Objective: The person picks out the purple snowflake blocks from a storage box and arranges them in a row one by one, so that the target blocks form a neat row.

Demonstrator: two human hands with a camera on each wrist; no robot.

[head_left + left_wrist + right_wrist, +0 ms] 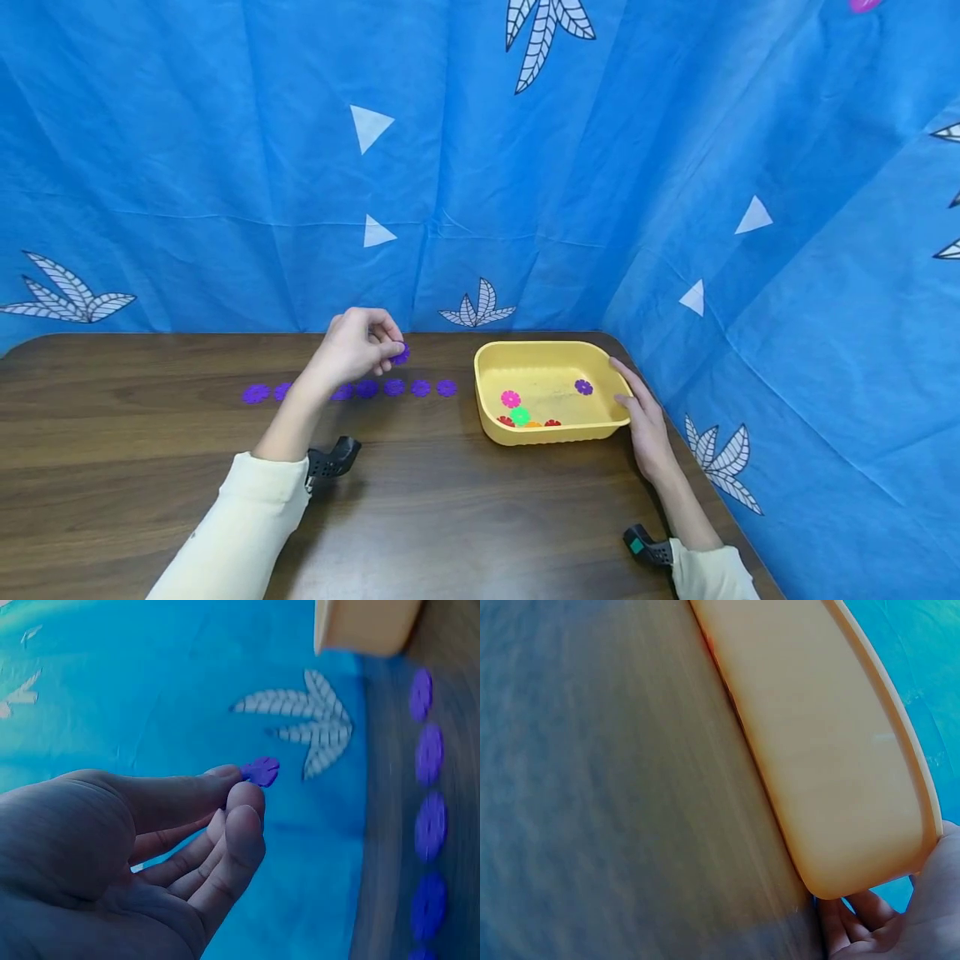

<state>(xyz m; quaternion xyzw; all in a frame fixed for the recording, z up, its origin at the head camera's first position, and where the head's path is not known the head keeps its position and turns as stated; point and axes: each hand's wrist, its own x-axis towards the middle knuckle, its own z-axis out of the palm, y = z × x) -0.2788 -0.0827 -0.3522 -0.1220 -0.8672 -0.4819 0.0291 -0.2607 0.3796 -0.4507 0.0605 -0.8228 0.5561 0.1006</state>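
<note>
Between thumb and forefinger, my left hand pinches a purple flower-shaped plastic disc, held above the far part of the table. The left wrist view shows the disc sticking out past the fingertips. Below that hand runs a row of several purple discs, partly hidden by my left forearm. My right hand grips the right end of a yellow plastic basin, thumb over the rim and fingers along the outer wall. In the right wrist view, the basin's side fills much of the picture.
Inside the basin lie a purple disc, a pink disc, a green disc and some red and orange ones. The brown wooden table meets a blue patterned curtain at its back and right edges.
</note>
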